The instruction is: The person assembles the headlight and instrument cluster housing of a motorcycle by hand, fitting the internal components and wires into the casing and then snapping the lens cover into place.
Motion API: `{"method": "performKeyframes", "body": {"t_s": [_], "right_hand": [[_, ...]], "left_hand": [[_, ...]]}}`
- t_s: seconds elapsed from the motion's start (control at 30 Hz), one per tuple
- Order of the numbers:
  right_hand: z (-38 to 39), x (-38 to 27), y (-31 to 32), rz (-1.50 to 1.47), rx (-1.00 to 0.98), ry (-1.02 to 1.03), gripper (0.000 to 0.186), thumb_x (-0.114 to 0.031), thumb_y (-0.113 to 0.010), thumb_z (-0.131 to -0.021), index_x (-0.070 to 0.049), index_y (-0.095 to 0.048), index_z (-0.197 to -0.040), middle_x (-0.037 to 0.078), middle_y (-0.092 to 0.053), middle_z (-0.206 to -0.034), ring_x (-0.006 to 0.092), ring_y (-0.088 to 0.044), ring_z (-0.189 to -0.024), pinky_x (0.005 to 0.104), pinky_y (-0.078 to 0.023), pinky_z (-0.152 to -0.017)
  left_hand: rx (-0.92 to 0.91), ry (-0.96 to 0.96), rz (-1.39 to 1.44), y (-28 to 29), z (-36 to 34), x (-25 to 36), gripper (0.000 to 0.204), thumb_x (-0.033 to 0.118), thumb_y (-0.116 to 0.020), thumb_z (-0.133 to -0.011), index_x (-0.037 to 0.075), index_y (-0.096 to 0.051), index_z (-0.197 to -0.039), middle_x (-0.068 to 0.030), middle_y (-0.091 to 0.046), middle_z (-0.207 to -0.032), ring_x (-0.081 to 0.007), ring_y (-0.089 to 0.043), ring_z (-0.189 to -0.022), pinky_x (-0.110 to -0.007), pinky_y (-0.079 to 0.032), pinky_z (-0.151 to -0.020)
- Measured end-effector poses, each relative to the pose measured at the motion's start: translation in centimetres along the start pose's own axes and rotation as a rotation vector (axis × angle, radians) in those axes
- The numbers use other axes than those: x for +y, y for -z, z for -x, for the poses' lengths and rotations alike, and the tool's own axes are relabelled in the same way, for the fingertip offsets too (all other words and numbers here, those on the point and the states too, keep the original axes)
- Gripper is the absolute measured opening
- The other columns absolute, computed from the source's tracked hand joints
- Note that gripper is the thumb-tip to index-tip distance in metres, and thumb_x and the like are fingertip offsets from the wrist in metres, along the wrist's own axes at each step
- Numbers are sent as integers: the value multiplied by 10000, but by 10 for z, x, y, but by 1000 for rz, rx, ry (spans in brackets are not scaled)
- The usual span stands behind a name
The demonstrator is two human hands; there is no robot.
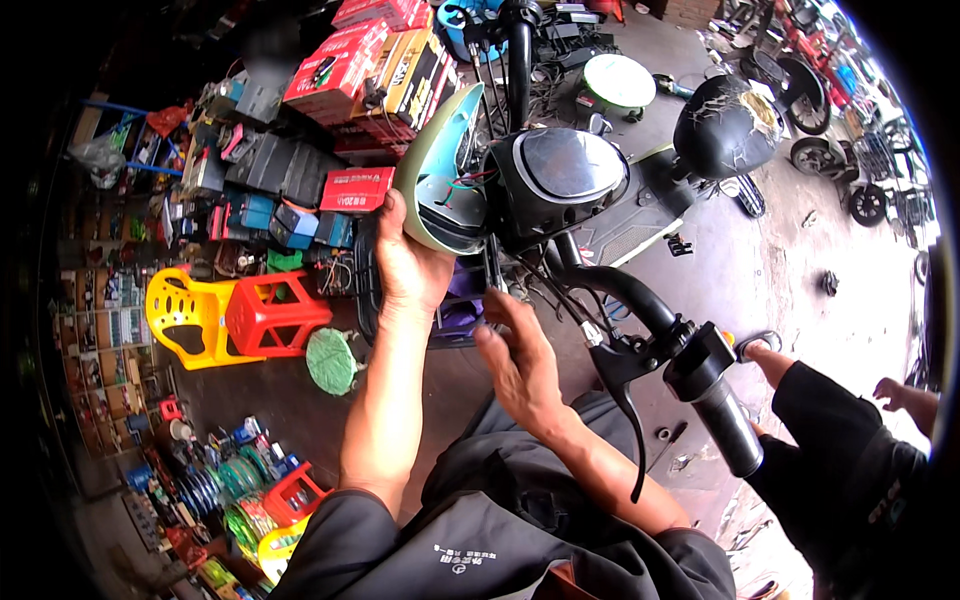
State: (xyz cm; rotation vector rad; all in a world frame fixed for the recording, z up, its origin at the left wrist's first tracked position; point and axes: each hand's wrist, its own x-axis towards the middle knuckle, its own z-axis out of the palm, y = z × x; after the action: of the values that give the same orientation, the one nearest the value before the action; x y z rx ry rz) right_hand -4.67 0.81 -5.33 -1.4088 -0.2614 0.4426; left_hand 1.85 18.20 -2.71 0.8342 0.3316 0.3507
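Note:
My left hand [408, 262] grips a pale green curved shell [433, 145], whose inside shows dark parts and thin coloured wires. The shell stands beside a black scooter dash housing [557, 180] with a glossy top. My right hand [515, 355] is below the shell, its fingers apart and partly bent, close to a dark vertical piece; I cannot make out whether the fingertips touch it. Right of it runs the black handlebar [636, 290] with a brake lever [619, 395] and a grip [730, 428]. A cracked black seat [712, 130] is beyond the housing.
Battery boxes [341, 62] are stacked at the back. A yellow chair [180, 318], red stool [272, 329] and green stool [330, 368] are at left, with spools below. A round white stool [619, 78] stands behind. Another person [830, 430] is at lower right; parked scooters [845, 150] line the right.

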Motion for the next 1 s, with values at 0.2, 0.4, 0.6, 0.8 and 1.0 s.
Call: {"method": "performKeyframes", "body": {"t_s": [0.2, 0.4, 0.6, 0.8, 1.0], "right_hand": [[-36, -9, -38, -597, 231, -161, 403, -194, -582, -1013, 46, -507, -1329, 79, -609, -1199, 145, -584, -1027, 276, -483, -854], [-52, -12, -45, -913, 299, -340, 261, -241, -602, -1000, -14, -595, -1129, 68, -665, -984, 145, -666, -827, 267, -544, -707], [-55, -14, -51, -1038, 288, -415, 224, -241, -607, -997, -38, -591, -1091, 69, -675, -958, 147, -672, -801, 273, -568, -688], [-61, -12, -50, -1062, 263, -439, 242, -271, -596, -1003, -41, -579, -1078, 57, -668, -920, 137, -660, -775, 281, -573, -696], [-60, -16, -51, -1063, 268, -420, 268, -278, -622, -989, -32, -575, -1082, 62, -670, -929, 133, -660, -776, 271, -560, -691]], "left_hand": [[-65, 160, 60, -3, -11, 13, 698, 579, -581, -915, 86, -491, -1400, -100, -575, -1365, -280, -545, -1247, -469, -400, -1084], [-127, 194, 58, 13, -18, 15, 737, 618, -562, -906, 86, -484, -1410, -108, -559, -1387, -295, -533, -1256, -483, -389, -1087], [-96, 283, 77, 19, -20, 19, 789, 672, -552, -884, 59, -500, -1379, -139, -590, -1331, -331, -565, -1191, -497, -444, -1021], [-19, 246, -43, 15, -19, 20, 814, 703, -509, -890, 58, -485, -1385, -144, -584, -1329, -331, -584, -1144, -484, -472, -982], [-52, 257, -30, 19, -20, 20, 813, 711, -482, -899, 68, -480, -1396, -135, -568, -1357, -329, -568, -1178, -498, -447, -1008]]}}
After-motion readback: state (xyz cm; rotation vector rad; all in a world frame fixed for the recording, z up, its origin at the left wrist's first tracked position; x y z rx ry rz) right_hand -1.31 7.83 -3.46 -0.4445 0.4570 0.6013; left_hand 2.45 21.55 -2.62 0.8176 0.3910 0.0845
